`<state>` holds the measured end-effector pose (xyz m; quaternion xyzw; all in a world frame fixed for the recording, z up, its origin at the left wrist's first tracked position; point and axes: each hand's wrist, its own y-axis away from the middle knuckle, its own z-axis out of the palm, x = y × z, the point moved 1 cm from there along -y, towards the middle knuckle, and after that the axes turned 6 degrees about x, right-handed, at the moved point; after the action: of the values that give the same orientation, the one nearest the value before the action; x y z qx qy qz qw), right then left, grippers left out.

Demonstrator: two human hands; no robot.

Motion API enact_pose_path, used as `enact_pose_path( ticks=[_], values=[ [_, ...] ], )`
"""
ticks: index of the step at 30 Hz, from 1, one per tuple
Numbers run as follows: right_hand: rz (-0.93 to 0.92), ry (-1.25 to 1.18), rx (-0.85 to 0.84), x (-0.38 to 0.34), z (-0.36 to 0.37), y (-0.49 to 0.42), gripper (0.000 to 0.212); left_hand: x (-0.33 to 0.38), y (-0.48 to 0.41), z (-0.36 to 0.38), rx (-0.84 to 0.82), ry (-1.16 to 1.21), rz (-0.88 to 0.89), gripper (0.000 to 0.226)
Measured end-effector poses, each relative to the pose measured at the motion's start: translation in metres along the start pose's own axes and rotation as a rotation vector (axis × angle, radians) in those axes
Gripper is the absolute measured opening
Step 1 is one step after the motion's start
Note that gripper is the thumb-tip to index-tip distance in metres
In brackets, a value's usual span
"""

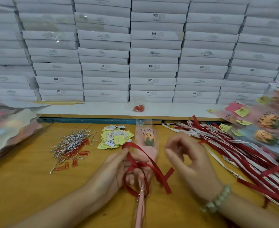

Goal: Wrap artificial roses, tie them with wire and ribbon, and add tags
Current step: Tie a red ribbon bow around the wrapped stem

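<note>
A wrapped orange rose in a clear sleeve printed "LOVE YOU" lies lengthwise on the wooden table, its pink stem wrap running toward me. My left hand grips the stem together with a looped red ribbon, whose ends trail to the right. A thin wire tie shows on the stem below the hand. My right hand hovers beside the rose with fingers loosely curled and holds nothing; it looks blurred.
Silver wire ties and red paper clips lie at the left, yellow and white tags behind my left hand. Red and white ribbons spread at the right beside finished wrapped roses. White boxes are stacked behind.
</note>
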<state>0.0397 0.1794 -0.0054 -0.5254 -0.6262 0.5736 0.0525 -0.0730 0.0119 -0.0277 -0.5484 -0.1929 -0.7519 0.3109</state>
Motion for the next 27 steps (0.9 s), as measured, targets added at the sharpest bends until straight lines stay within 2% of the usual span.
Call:
enact_pose_path(
  ticks=[2,4,8,11,14,19,23,27],
  values=[
    [-0.075,0.065,-0.132,-0.004,0.006,0.005,0.008,-0.003,-0.002,-0.003,0.028,0.035,-0.028,0.048],
    [-0.04,0.119,-0.219,-0.004,0.009,0.008,0.014,-0.004,-0.003,-0.004,0.021,0.049,-0.039,0.048],
    [0.034,0.181,-0.303,0.001,0.009,0.009,0.013,-0.004,-0.003,-0.006,-0.008,0.053,-0.044,0.049],
    [0.057,0.16,-0.277,0.003,0.01,0.008,0.006,-0.005,-0.003,-0.005,0.015,0.046,-0.021,0.047],
    [0.128,0.007,-0.223,0.001,0.009,0.007,0.004,-0.006,-0.003,-0.006,0.067,0.027,0.008,0.043],
    [0.472,-0.482,-0.259,-0.004,0.014,0.009,0.016,-0.005,-0.002,-0.005,0.096,0.015,0.05,0.029],
    [0.664,-0.666,-0.273,-0.001,0.018,0.01,0.014,-0.004,-0.001,-0.005,0.11,0.046,0.036,0.013],
    [0.745,-0.739,-0.219,0.003,0.02,0.01,0.023,-0.005,-0.001,-0.003,0.129,0.056,0.019,0.006]
  ],
)
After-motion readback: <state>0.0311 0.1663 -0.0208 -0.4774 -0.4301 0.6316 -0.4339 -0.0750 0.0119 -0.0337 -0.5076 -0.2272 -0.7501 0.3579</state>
